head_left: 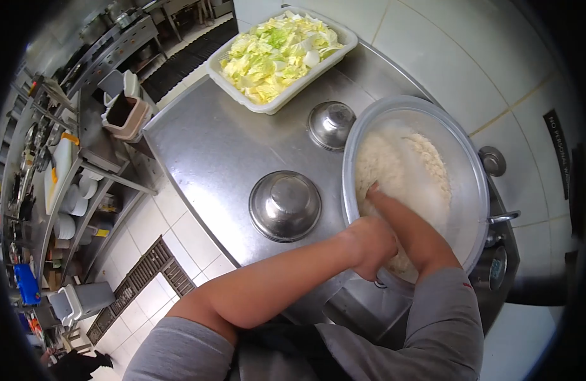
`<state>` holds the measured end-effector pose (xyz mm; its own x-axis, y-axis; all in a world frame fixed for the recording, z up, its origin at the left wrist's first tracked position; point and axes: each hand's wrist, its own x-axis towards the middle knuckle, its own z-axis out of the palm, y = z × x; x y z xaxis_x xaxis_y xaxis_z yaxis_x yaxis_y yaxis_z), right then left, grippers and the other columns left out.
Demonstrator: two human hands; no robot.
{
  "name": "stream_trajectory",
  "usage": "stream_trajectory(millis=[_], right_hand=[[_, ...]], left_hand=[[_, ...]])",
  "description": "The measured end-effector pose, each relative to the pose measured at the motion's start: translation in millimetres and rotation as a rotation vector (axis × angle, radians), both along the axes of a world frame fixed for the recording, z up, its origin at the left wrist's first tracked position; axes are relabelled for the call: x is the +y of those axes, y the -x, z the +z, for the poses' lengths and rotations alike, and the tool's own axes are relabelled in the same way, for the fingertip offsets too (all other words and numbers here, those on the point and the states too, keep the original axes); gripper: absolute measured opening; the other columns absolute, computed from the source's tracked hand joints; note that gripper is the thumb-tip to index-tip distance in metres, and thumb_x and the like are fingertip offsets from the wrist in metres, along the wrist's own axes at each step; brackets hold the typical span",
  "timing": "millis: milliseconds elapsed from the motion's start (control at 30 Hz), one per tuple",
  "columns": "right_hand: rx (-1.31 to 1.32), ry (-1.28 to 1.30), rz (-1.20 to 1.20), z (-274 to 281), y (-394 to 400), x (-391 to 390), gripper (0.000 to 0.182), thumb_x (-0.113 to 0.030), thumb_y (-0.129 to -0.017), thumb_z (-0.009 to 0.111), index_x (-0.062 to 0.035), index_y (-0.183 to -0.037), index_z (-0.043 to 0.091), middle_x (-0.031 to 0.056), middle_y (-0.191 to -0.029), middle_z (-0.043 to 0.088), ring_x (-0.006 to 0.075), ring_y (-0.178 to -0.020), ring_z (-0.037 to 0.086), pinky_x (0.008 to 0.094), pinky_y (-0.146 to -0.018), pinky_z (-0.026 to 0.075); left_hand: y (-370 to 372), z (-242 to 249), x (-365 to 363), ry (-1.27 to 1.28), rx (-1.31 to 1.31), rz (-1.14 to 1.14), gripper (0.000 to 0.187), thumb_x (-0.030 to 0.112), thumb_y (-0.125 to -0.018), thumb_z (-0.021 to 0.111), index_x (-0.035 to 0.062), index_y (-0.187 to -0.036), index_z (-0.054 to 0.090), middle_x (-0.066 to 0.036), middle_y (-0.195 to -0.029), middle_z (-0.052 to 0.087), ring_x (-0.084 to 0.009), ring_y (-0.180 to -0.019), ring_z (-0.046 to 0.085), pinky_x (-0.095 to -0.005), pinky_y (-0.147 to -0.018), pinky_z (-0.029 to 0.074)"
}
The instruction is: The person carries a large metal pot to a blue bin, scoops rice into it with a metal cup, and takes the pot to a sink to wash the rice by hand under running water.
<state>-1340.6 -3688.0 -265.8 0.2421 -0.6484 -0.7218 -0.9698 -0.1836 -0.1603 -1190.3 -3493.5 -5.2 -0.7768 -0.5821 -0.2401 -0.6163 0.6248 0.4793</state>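
A large metal bowl (pixel 476 171) stands at the right of the steel counter, with pale, dry flour (pixel 394 159) inside it. My left hand (pixel 372 244) is closed at the bowl's near-left rim and appears to grip it. My right hand (pixel 373 192) reaches down into the flour at the bowl's left side; its fingers are buried and cannot be seen. Some of the flour looks smeared by motion. Left of the bowl, two upturned metal bowls, a bigger one (pixel 285 206) and a smaller one (pixel 332 125), rest on the counter.
A white plastic basket (pixel 267 106) of chopped cabbage (pixel 283 54) sits at the counter's far end. The tiled wall (pixel 455 54) borders the right side. Shelves with dishes (pixel 71 200), bins (pixel 125 117) and a floor drain (pixel 135 279) lie to the left.
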Motion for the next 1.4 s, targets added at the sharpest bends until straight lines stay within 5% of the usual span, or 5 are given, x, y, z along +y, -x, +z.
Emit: stream_trajectory(millis=[233, 433, 767, 967, 1400], right_hand=[[0.286, 0.244, -0.21, 49.5, 48.8, -111.8, 0.063, -0.047, -0.094, 0.032, -0.0186, -0.149, 0.021, 0.0133, -0.157, 0.005, 0.0395, -0.138, 0.025, 0.0499, -0.114, 0.014], [0.474, 0.321, -0.035, 107.4, 141.1, -87.2, 0.062, -0.052, -0.095, 0.027, -0.0103, -0.137, 0.045, 0.0158, -0.144, 0.038, 0.0348, -0.133, 0.037, 0.0463, -0.111, 0.027], [-0.071, -0.683, -0.86, 66.8, 219.3, 58.4, 0.057, -0.035, -0.088, 0.056, -0.0055, -0.135, 0.044, 0.0188, -0.139, 0.041, 0.0433, -0.117, 0.047, 0.0624, -0.093, 0.039], [-0.047, -0.301, 0.105, 19.1, 71.2, 113.0, 0.054, -0.034, -0.089, 0.051, -0.007, -0.136, 0.043, 0.0196, -0.135, 0.045, 0.0425, -0.119, 0.046, 0.0596, -0.097, 0.037], [0.369, 0.259, 0.274, -17.1, 111.3, -63.6, 0.05, -0.033, -0.092, 0.043, -0.0101, -0.137, 0.041, 0.0212, -0.128, 0.052, 0.0408, -0.124, 0.043, 0.0541, -0.104, 0.033]], left_hand=[[4.5, -3.8, -0.4, 0.022, -0.023, -0.029, 0.044, 0.03, -0.064, 0.071, 0.0114, -0.103, 0.067, -0.009, -0.097, 0.066, -0.0283, -0.096, 0.064, -0.0402, -0.081, 0.052], [3.1, -2.2, -1.0, 0.044, -0.029, -0.016, 0.044, 0.034, -0.064, 0.07, 0.0121, -0.103, 0.067, -0.008, -0.095, 0.067, -0.0283, -0.094, 0.064, -0.0405, -0.08, 0.052], [4.0, 4.2, -2.7, -0.038, -0.105, -0.02, 0.034, 0.031, -0.063, 0.069, 0.0141, -0.093, 0.07, -0.007, -0.089, 0.069, -0.0281, -0.087, 0.066, -0.0404, -0.076, 0.053], [3.0, 0.6, -2.2, -0.019, -0.069, 0.003, 0.032, 0.03, -0.062, 0.069, 0.0142, -0.09, 0.071, -0.008, -0.086, 0.069, -0.0287, -0.085, 0.067, -0.0402, -0.075, 0.053], [1.8, 12.1, 0.1, -0.044, -0.122, 0.027, 0.028, 0.032, -0.061, 0.07, 0.0132, -0.081, 0.073, -0.01, -0.083, 0.069, -0.0299, -0.083, 0.067, -0.0404, -0.073, 0.053]])
